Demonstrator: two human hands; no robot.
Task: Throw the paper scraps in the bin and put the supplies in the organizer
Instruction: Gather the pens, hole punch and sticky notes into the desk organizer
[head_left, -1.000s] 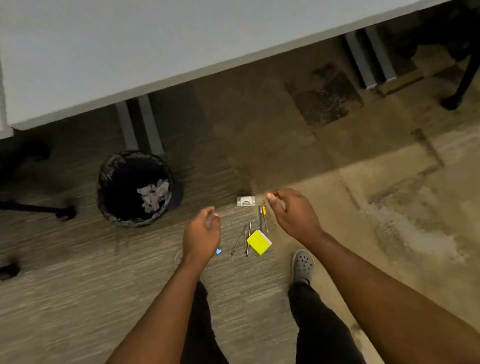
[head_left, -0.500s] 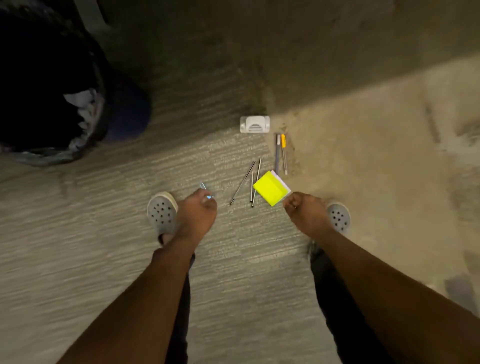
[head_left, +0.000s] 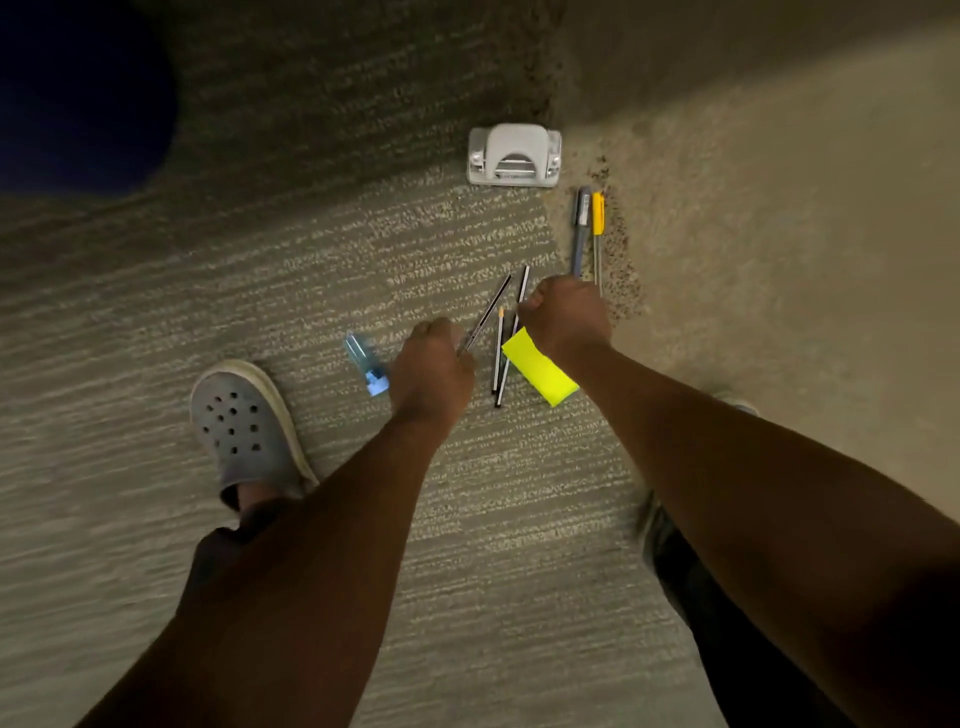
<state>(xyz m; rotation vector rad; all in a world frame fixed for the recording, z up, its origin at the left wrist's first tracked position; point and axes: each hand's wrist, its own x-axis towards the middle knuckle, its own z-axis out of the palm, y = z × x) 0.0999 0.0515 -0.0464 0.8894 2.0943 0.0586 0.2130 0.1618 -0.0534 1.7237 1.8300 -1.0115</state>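
Note:
Supplies lie on the carpet: a white hole punch (head_left: 513, 156), a grey pen (head_left: 582, 228) beside a yellow-capped pen (head_left: 598, 218), two thin dark pencils (head_left: 497, 364), a yellow sticky-note pad (head_left: 543, 374) and a small clear blue item (head_left: 366, 364). My left hand (head_left: 431, 371) is closed around the lower end of a slanted thin pencil (head_left: 488, 314). My right hand (head_left: 566, 317) hovers fingers-down over the pencils and the pad's top corner; its fingertips are hidden. No paper scraps or organizer show.
A dark blue rounded shape (head_left: 78, 93) fills the top left corner, where the bin stood. My grey clog (head_left: 244, 421) rests left of the supplies; the other shoe (head_left: 737, 405) peeks out behind my right forearm. Shadowed carpet lies beyond the hole punch.
The view has dropped closer to the floor and the bin has slid out of frame. Both hands moved forward onto the pencils; the left one closed on the slanted pencil.

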